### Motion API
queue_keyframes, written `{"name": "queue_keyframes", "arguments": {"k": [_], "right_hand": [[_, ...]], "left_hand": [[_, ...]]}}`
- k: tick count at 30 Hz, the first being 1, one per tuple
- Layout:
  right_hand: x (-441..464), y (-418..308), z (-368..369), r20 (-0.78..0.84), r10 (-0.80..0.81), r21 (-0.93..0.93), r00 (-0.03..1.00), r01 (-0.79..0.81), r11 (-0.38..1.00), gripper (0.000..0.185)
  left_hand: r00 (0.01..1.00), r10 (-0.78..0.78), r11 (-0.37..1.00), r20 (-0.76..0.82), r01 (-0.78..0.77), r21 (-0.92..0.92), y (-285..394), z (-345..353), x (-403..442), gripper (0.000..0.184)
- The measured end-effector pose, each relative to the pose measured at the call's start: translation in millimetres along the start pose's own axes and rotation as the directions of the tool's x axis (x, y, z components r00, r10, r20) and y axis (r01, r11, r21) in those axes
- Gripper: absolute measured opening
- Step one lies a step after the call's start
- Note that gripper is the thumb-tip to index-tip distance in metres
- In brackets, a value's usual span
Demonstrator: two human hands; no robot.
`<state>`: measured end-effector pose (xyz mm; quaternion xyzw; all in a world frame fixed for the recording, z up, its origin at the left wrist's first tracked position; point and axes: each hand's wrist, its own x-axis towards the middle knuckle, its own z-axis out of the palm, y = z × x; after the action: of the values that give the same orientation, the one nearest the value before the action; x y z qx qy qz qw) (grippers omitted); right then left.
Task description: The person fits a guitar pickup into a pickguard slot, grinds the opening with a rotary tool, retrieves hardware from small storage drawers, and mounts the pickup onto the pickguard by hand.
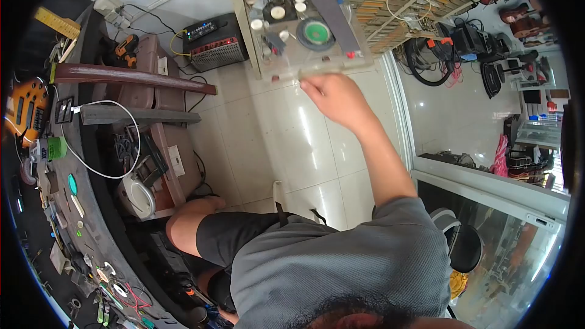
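My right hand [332,99] reaches up to the front edge of a pulled-out clear drawer [359,55], its thumb and fingers closed at that edge. Inside the drawer lie a green-centred round disc [316,33], a long dark grey strip [332,15] and several white round pieces. The drawer is slightly blurred. Low in the view, beside my thigh, only a small part of my left hand [228,315] shows; its fingers and anything in them cannot be made out.
A cabinet of small labelled drawers [359,9] stands behind the drawer. A black amplifier [214,42] sits on the floor to its left. A cluttered workbench [91,207] runs down the left, with a dark red neck-like bar [134,77] jutting out. A glass door [487,189] is at right.
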<state>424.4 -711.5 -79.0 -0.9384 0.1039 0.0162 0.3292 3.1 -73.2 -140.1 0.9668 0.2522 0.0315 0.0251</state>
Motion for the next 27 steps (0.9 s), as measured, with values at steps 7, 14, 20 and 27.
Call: {"name": "queue_keyframes", "arguments": {"k": [7, 14, 20, 27], "right_hand": [[173.0, 29.6, 15.9, -0.303, 0.034, 0.160, 0.952, 0.016, 0.987, 0.036], [202.3, 12.8, -4.1, -0.166, 0.099, 0.951, 0.981, 0.132, 0.280, 0.028], [186.9, 14.2, 12.2, -0.237, 0.096, 0.949, 0.967, 0.210, 0.234, 0.022], [143.1, 13.1, 32.0, -0.274, 0.164, 0.950, 0.948, 0.241, 0.197, 0.025]], "left_hand": [[0.999, -0.012, 0.999, 0.032, 0.014, -0.048, -6.5, 13.1, -5.5, 0.078], [0.997, -0.050, 0.996, 0.051, 0.053, -0.068, -11.9, 20.6, -15.0, 0.076], [0.996, -0.059, 0.995, 0.068, 0.064, -0.076, -11.1, 23.1, -15.8, 0.074], [0.996, -0.058, 0.995, 0.064, 0.063, -0.074, 2.9, 29.9, -7.9, 0.072]]}}
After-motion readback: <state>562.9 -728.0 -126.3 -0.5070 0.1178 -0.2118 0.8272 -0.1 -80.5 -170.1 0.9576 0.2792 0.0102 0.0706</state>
